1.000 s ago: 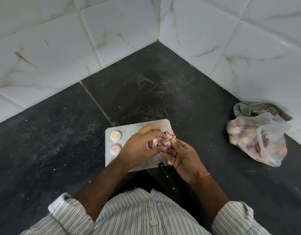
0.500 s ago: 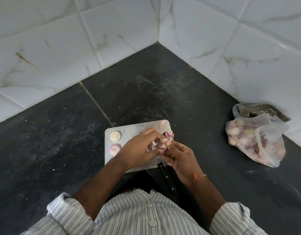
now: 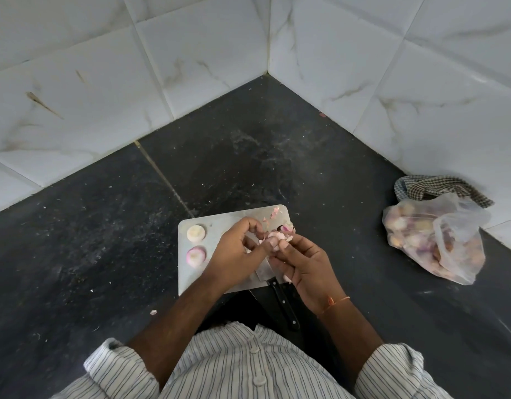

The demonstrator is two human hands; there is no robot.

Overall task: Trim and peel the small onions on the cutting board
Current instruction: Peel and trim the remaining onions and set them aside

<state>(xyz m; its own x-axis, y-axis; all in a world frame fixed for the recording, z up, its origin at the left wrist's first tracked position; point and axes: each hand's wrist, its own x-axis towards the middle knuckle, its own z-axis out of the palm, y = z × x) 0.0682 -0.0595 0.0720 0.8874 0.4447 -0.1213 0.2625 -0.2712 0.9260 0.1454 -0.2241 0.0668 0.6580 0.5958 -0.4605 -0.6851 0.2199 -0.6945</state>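
A small onion (image 3: 276, 237) is pinched above the cutting board (image 3: 219, 223) between the curled fingers of the left hand (image 3: 237, 254) and the right hand (image 3: 303, 266). Two peeled onions (image 3: 196, 243) are seen on the board's left side, a knife (image 3: 280, 295) beneath the hands.

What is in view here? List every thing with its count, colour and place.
cutting board: one, pale grey, on the dark counter in front of the person.
peeled onions: two, whitish and pink-tinged, at the board's left edge.
onion being peeled: one, pale pink, held over the board by both hands.
peel scraps: several, pink, at the board's far right corner.
knife: one, black handle, lying at the board's near edge under the hands.
plastic bag of onions: one, clear, on the counter at right.
checked cloth: one, dark and white, behind the bag by the wall.
left hand: fingers pinch the onion.
right hand: fingers pinch the onion.
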